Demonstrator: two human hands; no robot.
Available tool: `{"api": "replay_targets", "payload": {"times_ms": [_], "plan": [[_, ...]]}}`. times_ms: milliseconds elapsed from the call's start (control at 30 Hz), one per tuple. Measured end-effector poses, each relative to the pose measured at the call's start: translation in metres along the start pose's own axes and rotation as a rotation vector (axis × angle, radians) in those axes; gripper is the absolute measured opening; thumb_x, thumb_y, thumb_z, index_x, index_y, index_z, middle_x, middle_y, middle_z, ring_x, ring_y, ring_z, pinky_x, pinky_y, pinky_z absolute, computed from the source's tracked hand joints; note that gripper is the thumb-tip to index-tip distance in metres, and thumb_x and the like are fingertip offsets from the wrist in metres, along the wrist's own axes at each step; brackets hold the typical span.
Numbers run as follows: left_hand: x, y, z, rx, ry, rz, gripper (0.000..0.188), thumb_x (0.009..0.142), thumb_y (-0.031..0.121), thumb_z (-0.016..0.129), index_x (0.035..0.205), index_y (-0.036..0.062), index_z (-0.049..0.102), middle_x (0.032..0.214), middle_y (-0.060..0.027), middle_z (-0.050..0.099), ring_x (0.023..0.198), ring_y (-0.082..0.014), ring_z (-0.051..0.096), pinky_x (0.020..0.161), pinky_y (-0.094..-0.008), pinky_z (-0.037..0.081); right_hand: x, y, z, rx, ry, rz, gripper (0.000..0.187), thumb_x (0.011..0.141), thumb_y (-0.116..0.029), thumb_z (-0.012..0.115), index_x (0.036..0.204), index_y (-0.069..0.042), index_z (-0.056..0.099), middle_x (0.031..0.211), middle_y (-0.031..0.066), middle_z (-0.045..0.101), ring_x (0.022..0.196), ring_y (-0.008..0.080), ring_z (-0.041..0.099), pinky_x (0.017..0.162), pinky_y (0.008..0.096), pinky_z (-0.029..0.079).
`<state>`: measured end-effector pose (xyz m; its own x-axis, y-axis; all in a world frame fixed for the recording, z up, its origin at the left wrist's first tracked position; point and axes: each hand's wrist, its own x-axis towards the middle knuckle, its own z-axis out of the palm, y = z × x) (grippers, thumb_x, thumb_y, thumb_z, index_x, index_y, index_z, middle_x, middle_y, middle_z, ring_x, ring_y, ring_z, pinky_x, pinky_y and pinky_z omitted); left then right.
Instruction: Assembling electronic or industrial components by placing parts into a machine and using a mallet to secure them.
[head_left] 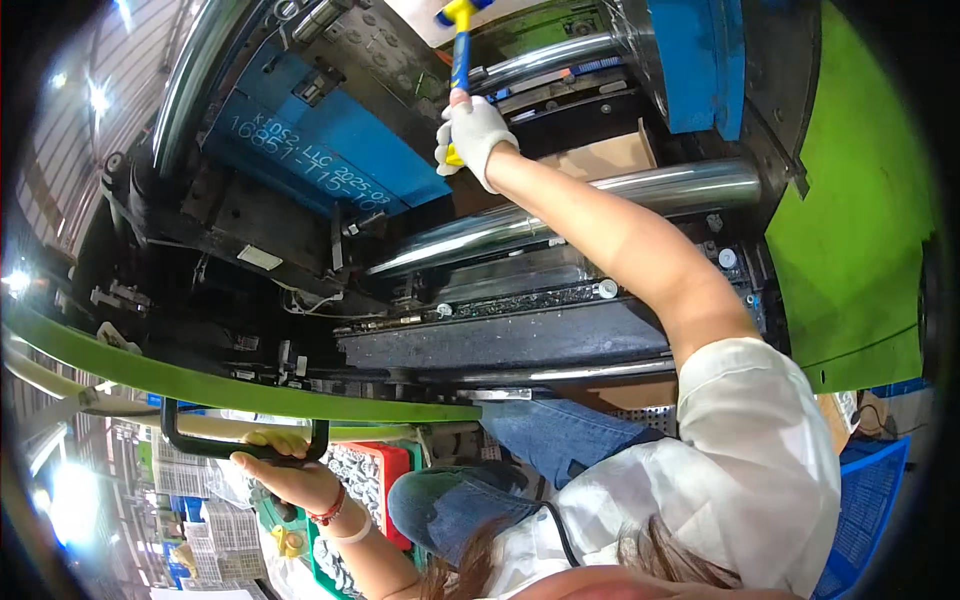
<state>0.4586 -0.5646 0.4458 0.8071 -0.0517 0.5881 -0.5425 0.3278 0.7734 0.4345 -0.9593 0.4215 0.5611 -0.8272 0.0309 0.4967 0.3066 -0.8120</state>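
My right hand, in a white glove, is stretched out into the machine. It is closed round the yellow and blue handle of a mallet, whose head is partly cut off by the top edge of the view. My bare left hand is wrapped round a black pull handle on the green machine door. A blue mould block with chalk-like marks sits left of my right hand. Another blue block stands to its right.
Polished steel tie bars cross the machine under my right forearm. Cardboard lies beyond one bar. A green panel stands at the right. Below left are a red crate of grey parts and a green crate; a blue basket stands at lower right.
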Motion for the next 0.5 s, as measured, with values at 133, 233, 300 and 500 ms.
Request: {"api": "replay_targets", "payload": {"times_ms": [133, 233, 300, 500], "plan": [[0.001, 0.002, 0.003, -0.029, 0.033, -0.027, 0.044, 0.096, 0.047, 0.040, 0.074, 0.0089, 0.044, 0.057, -0.0002, 0.036, 0.047, -0.0093, 0.028, 0.045, -0.0224, 0.025, -0.015, 0.007, -0.001, 0.153, 0.119, -0.192, 0.034, 0.098, -0.040, 0.032, 0.099, -0.007, 0.037, 0.059, 0.0082, 0.049, 0.040, 0.0210, 0.051, 0.035, 0.0352, 0.046], [0.003, 0.001, 0.006, -0.010, 0.013, -0.025, 0.045, 0.095, 0.049, 0.039, 0.074, 0.0092, 0.043, 0.057, 0.0005, 0.035, 0.047, -0.0086, 0.028, 0.045, -0.0218, 0.025, -0.031, 0.034, 0.010, 0.265, 0.104, -0.142, 0.027, 0.098, -0.035, 0.036, 0.098, -0.008, 0.036, 0.053, 0.0065, 0.045, 0.037, 0.0197, 0.049, 0.033, 0.0335, 0.041], [0.003, 0.000, 0.004, -0.001, 0.004, -0.028, 0.047, 0.095, 0.051, 0.038, 0.075, 0.0095, 0.042, 0.057, 0.0013, 0.034, 0.047, -0.0078, 0.028, 0.044, -0.0210, 0.024, -0.041, 0.058, 0.015, 0.043, -0.110, 0.233, 0.024, 0.097, -0.034, 0.039, 0.097, -0.011, 0.036, 0.053, 0.0068, 0.043, 0.036, 0.0204, 0.047, 0.032, 0.0349, 0.038], [0.001, 0.002, -0.002, 0.003, 0.027, -0.045, 0.047, 0.093, 0.053, 0.041, 0.076, 0.0100, 0.044, 0.058, 0.0005, 0.037, 0.047, -0.0085, 0.030, 0.045, -0.0210, 0.026, -0.039, 0.029, -0.008, 0.142, -0.042, 0.089, 0.028, 0.097, -0.038, 0.038, 0.093, -0.010, 0.038, 0.057, 0.0068, 0.045, 0.040, 0.0190, 0.048, 0.032, 0.0327, 0.039]]}}
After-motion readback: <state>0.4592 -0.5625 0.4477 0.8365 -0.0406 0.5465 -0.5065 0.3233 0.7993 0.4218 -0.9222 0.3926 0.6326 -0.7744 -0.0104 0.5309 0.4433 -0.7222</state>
